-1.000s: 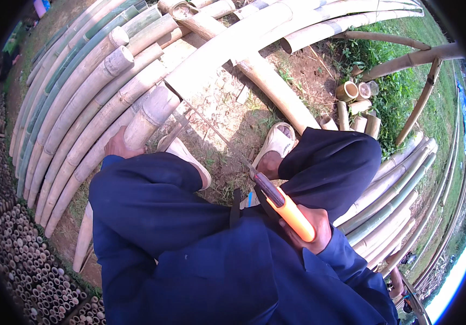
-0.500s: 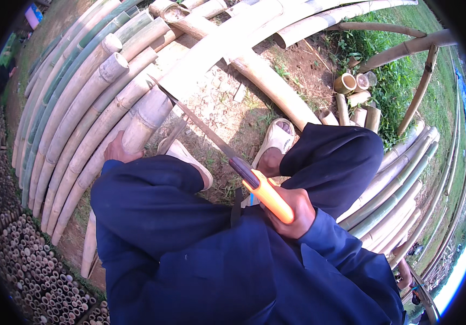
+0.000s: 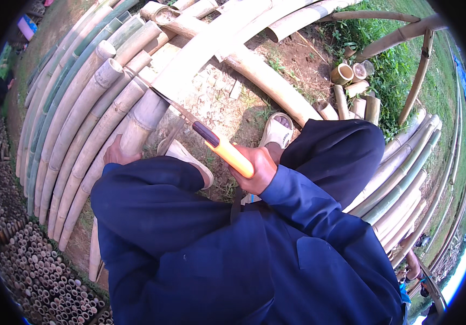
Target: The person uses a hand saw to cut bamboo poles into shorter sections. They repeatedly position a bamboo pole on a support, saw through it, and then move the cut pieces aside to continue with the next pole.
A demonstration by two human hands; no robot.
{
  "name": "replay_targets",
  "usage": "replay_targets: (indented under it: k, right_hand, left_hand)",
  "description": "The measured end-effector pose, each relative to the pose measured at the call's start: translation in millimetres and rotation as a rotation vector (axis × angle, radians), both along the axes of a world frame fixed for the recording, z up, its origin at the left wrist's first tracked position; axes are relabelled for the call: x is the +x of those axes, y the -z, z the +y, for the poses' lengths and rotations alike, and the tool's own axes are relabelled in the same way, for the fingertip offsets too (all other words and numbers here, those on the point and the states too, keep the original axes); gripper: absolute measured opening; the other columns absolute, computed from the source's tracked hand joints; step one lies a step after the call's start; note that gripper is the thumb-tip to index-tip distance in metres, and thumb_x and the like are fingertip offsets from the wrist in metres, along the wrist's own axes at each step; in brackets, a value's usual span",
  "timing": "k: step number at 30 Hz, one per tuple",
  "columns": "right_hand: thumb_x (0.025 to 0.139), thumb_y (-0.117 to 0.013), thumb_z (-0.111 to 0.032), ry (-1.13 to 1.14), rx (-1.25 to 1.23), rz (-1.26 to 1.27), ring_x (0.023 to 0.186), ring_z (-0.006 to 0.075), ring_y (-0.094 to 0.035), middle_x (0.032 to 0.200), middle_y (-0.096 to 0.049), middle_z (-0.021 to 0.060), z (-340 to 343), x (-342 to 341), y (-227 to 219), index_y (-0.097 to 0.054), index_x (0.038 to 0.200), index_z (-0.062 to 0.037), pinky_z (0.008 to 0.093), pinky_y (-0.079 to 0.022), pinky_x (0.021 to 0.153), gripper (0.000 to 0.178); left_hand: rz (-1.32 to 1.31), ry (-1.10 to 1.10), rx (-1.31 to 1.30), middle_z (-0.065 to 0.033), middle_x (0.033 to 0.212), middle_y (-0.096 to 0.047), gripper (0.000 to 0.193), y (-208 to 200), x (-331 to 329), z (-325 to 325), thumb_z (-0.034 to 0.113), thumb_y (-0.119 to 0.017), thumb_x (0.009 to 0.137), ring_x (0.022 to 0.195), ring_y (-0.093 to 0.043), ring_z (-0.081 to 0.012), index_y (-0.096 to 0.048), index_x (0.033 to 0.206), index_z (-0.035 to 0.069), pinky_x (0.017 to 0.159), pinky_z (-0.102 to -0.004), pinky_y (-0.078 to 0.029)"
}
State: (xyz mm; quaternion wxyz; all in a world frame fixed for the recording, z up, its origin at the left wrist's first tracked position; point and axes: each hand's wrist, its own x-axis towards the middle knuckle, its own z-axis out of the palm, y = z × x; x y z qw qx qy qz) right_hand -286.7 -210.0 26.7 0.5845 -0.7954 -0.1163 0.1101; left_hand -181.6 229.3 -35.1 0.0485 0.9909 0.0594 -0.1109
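The person's right hand (image 3: 255, 169) is wrapped around one saw (image 3: 206, 133) by its orange handle (image 3: 235, 158). Its one thin blade (image 3: 183, 110) lies across one fat bamboo pole (image 3: 142, 123), in front and to the left. The left hand (image 3: 120, 153) grips that pole nearer the body. Two pale sandals (image 3: 188, 159) are on the ground.

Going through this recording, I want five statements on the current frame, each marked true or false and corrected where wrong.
1. The right hand grips a saw by its orange handle. True.
2. The left hand holds the saw's blade. False: it is on a bamboo pole.
3. The sandals are black. False: they are cream.
4. A blue tarp shows near the picture's right rim. True.
5. The sleeves are red. False: they are blue.
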Motion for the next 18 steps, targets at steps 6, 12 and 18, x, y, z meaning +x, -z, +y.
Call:
replay_targets:
  k: [6, 12, 18]
  right_hand:
    - [0.086, -0.068, 0.001, -0.028, -0.047, 0.116, 0.085, 0.0422, -0.073, 0.095, -0.073, 0.0219, -43.0, -45.9, -47.4, -0.070, 0.115, -0.0004, 0.0451, -0.057, 0.073, 0.029]
    - [0.084, -0.069, -0.002, -0.044, -0.041, -0.003, 0.079, 0.0459, -0.067, 0.086, -0.069, 0.0228, -2.3, 1.7, -2.6, -0.064, 0.101, -0.0038, 0.0495, -0.053, 0.067, 0.018]
    - [0.084, -0.070, 0.000, -0.003, -0.082, 0.045, 0.076, 0.0409, -0.071, 0.082, -0.070, 0.0195, -29.3, -29.6, -33.4, -0.070, 0.105, -0.0026, 0.0457, -0.056, 0.067, 0.022]
  left_hand:
    - [-0.007, 0.019, -0.045, -0.0313, 0.113, -0.071, 0.099, 13.1, -0.7, 6.3, 0.049, -0.090, 0.058, 0.108, -0.070, -0.0440, -0.057, 0.140, 0.003, 0.094, -0.0499, -0.055]
    - [-0.029, 0.057, 0.004, -0.0303, 0.111, -0.072, 0.100, 16.0, 3.3, 11.2, 0.050, -0.091, 0.058, 0.106, -0.070, -0.0452, -0.056, 0.139, 0.003, 0.091, -0.0515, -0.055]
    - [-0.007, -0.011, -0.061, -0.0288, 0.109, -0.072, 0.094, -0.4, -2.0, -7.1, 0.047, -0.090, 0.057, 0.105, -0.071, -0.0438, -0.060, 0.133, 0.000, 0.091, -0.0486, -0.055]
